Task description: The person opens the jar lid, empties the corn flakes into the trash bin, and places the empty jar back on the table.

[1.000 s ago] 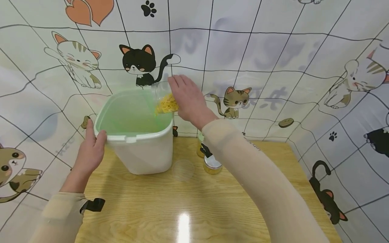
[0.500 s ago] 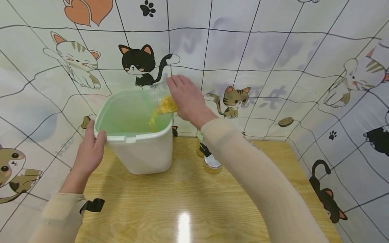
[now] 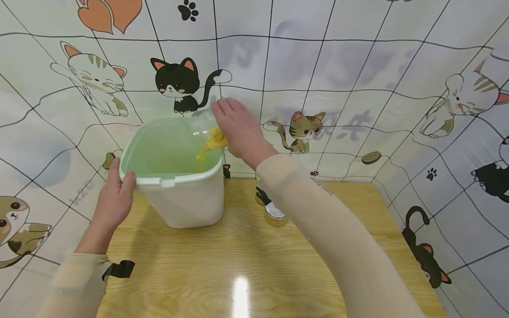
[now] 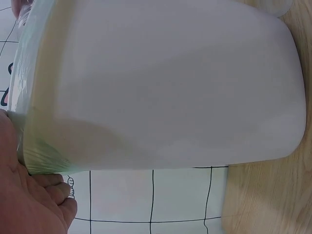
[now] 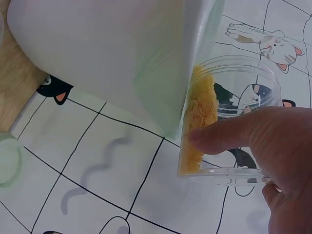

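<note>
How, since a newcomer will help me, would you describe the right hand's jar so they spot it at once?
Find the big white bin on the wooden table. At its right rim, the right hand holds a clear jar, tipped. Unlike the silver-topped jar on the table, it pours yellow flakes.

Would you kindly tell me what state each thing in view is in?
Bin, upright and open at the top.
Green bag, lining the bin, folded over its rim.
Clear jar, open, tipped sideways, mouth over the bin.
Yellow flakes, partly inside the clear jar, some spilling out.
Clear lid, flat on the table.
Silver-topped jar, closed, upright.
Other jar, mostly hidden; state unclear.
</note>
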A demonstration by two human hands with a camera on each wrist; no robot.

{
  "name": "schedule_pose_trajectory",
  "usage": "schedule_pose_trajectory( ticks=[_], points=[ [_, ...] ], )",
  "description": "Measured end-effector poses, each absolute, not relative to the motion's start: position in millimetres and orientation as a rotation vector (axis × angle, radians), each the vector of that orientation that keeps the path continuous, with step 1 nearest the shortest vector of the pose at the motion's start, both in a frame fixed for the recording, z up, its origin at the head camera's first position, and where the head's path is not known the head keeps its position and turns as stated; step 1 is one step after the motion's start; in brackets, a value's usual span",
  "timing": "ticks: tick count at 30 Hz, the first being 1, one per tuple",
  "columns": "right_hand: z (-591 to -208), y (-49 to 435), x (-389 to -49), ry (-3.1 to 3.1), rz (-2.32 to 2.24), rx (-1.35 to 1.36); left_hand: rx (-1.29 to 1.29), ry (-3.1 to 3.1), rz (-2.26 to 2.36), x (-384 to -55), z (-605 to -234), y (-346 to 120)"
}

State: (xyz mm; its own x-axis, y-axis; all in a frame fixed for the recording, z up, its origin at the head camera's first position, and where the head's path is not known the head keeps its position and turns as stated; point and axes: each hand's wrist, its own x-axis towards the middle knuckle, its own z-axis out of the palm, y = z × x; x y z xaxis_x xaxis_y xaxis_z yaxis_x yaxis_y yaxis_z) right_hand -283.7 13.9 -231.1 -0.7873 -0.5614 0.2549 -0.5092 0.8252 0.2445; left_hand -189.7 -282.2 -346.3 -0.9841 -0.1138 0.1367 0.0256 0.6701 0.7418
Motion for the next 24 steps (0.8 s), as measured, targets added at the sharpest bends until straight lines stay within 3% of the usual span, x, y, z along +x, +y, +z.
schedule_pose_trajectory(
  ticks=[24],
  points=[
    [-232.7, 12.2, -286.2, -2.603, -0.342, 0.835, 0.069, -2.696, -1.26, -191.8, -347.3, -282.6]
  ],
)
